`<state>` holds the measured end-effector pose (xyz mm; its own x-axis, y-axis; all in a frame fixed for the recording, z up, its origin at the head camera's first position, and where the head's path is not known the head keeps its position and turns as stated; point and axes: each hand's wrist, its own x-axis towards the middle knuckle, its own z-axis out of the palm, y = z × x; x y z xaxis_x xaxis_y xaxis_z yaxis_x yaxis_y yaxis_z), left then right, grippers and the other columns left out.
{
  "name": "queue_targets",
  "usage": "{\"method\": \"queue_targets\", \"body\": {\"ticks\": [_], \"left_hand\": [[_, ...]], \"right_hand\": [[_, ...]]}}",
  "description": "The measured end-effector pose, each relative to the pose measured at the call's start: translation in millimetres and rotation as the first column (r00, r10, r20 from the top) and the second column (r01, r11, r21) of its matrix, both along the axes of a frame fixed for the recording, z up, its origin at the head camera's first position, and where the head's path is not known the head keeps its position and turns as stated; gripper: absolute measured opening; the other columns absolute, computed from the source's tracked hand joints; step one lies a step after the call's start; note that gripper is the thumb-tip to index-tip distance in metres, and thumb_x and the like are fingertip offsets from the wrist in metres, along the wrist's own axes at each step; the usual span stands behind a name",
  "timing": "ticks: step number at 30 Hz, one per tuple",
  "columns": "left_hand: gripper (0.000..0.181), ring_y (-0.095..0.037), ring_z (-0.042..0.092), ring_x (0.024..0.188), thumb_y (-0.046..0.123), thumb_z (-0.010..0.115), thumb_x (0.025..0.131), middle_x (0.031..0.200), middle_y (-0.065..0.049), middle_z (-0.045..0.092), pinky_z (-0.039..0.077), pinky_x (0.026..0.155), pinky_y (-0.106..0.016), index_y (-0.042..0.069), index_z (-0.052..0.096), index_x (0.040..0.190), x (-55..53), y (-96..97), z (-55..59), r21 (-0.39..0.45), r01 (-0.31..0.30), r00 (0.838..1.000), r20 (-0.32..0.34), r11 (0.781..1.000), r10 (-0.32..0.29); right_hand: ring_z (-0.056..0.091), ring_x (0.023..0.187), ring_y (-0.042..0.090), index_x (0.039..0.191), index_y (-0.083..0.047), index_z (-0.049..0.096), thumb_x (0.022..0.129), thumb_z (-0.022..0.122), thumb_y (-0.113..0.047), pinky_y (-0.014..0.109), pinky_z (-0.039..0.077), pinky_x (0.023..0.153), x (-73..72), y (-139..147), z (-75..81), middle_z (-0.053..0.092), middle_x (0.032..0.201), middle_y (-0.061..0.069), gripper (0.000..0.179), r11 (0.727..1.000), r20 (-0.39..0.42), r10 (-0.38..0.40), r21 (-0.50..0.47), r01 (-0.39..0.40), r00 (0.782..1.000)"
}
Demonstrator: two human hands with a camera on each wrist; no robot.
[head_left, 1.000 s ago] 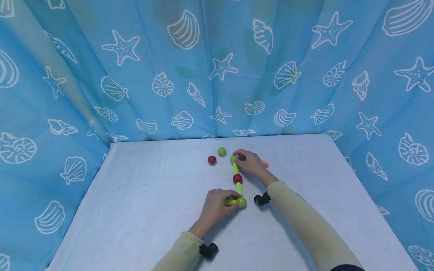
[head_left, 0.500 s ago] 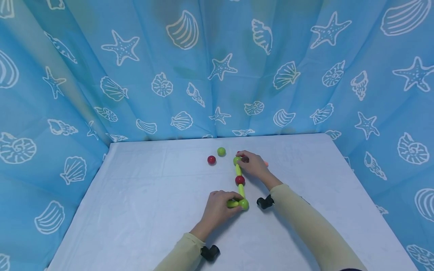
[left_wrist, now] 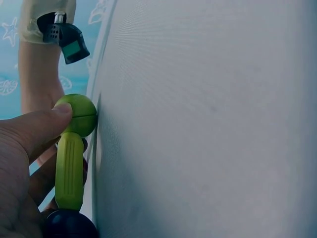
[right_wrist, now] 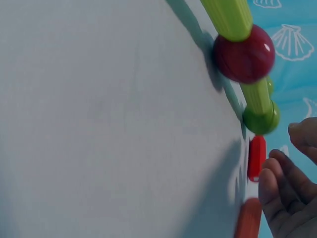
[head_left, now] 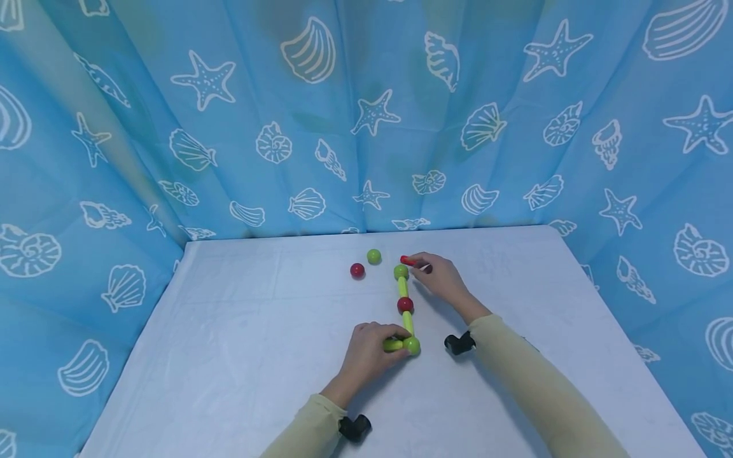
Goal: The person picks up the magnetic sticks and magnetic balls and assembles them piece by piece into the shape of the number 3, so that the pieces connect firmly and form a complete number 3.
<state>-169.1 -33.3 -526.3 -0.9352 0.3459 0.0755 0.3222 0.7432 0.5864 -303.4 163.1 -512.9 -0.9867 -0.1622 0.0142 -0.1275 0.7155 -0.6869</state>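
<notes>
My left hand (head_left: 371,348) pinches the near green ball (head_left: 411,345) of a chain of magnetic balls and sticks, with its thumb on the ball in the left wrist view. A yellow-green stick (left_wrist: 69,171) runs from that ball to a dark blue ball (left_wrist: 70,224), hidden by the hand in the head view. Away from me, yellow-green sticks join it to a red ball (head_left: 405,305) and the far green ball (head_left: 401,271). Beside that far end, my right hand (head_left: 438,275) has thumb and fingers parted, close to a red stick (right_wrist: 256,158) lying on the table.
A loose red ball (head_left: 357,271) and a loose green ball (head_left: 374,256) sit left of the chain's far end. An orange stick (right_wrist: 248,219) lies near the right hand. White cloth covers the table (head_left: 229,331); a blue shell-print curtain (head_left: 321,127) hangs behind.
The chain shifted slightly right, then stopped. My right hand has let go of the far green ball and moved right, uncovering the red stick. My left hand keeps its hold.
</notes>
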Motion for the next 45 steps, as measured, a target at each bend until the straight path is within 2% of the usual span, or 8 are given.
{"method": "queue_targets", "body": {"ticks": [4, 7, 11, 17, 22, 36, 45], "left_hand": [[0.031, -0.003, 0.056, 0.087, 0.034, 0.084, 0.085, 0.1, 0.019, 0.072, 0.043, 0.1, -0.046, 0.03, 0.076, 0.115, -0.2, -0.5, -1.0, 0.002, 0.002, 1.0, -0.002, 1.0, -0.002], [0.031, -0.003, 0.056, 0.085, 0.034, 0.084, 0.085, 0.1, 0.019, 0.072, 0.043, 0.1, -0.046, 0.03, 0.076, 0.115, -0.2, -1.0, -1.8, 0.005, 0.006, 1.0, -0.005, 1.0, -0.006], [0.03, -0.003, 0.056, 0.085, 0.034, 0.083, 0.086, 0.101, 0.019, 0.072, 0.043, 0.1, -0.046, 0.03, 0.076, 0.115, -0.1, -1.3, -2.6, 0.01, 0.01, 1.0, -0.006, 1.0, -0.01], [0.03, -0.003, 0.057, 0.088, 0.034, 0.083, 0.086, 0.103, 0.018, 0.072, 0.043, 0.102, -0.047, 0.031, 0.075, 0.115, 0.1, -1.2, -2.5, 0.005, 0.006, 1.0, -0.005, 1.0, -0.006], [0.03, -0.003, 0.057, 0.087, 0.035, 0.083, 0.086, 0.102, 0.019, 0.072, 0.043, 0.102, -0.047, 0.031, 0.075, 0.115, 0.0, -1.3, -2.9, 0.006, 0.004, 1.0, -0.006, 1.0, -0.004], [0.03, -0.003, 0.057, 0.087, 0.036, 0.082, 0.086, 0.102, 0.019, 0.072, 0.043, 0.101, -0.046, 0.031, 0.075, 0.115, 0.0, -0.9, -3.6, 0.0, 0.004, 1.0, -0.009, 1.0, -0.004], [0.03, -0.003, 0.058, 0.088, 0.035, 0.082, 0.086, 0.103, 0.018, 0.073, 0.043, 0.101, -0.046, 0.031, 0.075, 0.115, 0.5, -0.9, -1.9, 0.001, 0.003, 1.0, -0.009, 1.0, -0.003]], "right_hand": [[0.061, 0.099, 0.026, 0.129, -0.015, 0.066, 0.098, 0.068, -0.02, 0.037, 0.056, 0.08, -0.2, 14, -0.4, 0.067, 0.114, 0.009, 0.031, 1.0, -0.045, -0.018, 0.024, 0.019, 0.999], [0.059, 0.099, 0.027, 0.126, -0.015, 0.066, 0.098, 0.068, -0.02, 0.039, 0.055, 0.083, -0.4, 24, -4.7, 0.063, 0.111, 0.009, 0.029, 0.998, -0.064, -0.039, 0.049, 0.043, 0.997], [0.057, 0.102, 0.031, 0.123, -0.012, 0.067, 0.098, 0.068, -0.02, 0.045, 0.053, 0.089, 0.7, 37, -11.8, 0.06, 0.112, 0.014, 0.027, 0.997, -0.074, -0.064, 0.034, 0.067, 0.995], [0.057, 0.106, 0.033, 0.122, -0.009, 0.066, 0.096, 0.07, -0.018, 0.047, 0.051, 0.091, 1.6, 51, -21.7, 0.059, 0.114, 0.015, 0.028, 0.993, -0.009, -0.103, 0.063, 0.104, 0.995], [0.056, 0.108, 0.035, 0.123, -0.007, 0.064, 0.096, 0.068, -0.014, 0.048, 0.052, 0.094, 4.3, 57, -22.0, 0.061, 0.117, 0.018, 0.029, 0.991, 0.038, -0.116, 0.073, 0.113, 0.993], [0.056, 0.106, 0.033, 0.122, -0.007, 0.064, 0.097, 0.068, -0.016, 0.047, 0.052, 0.094, 5.2, 61, -24.4, 0.064, 0.117, 0.015, 0.027, 0.988, 0.066, -0.142, 0.072, 0.138, 0.988], [0.057, 0.104, 0.031, 0.121, -0.007, 0.065, 0.097, 0.07, -0.022, 0.045, 0.053, 0.094, 5.0, 56, -21.6, 0.065, 0.115, 0.015, 0.029, 0.988, 0.078, -0.153, 0.037, 0.15, 0.985]]}}
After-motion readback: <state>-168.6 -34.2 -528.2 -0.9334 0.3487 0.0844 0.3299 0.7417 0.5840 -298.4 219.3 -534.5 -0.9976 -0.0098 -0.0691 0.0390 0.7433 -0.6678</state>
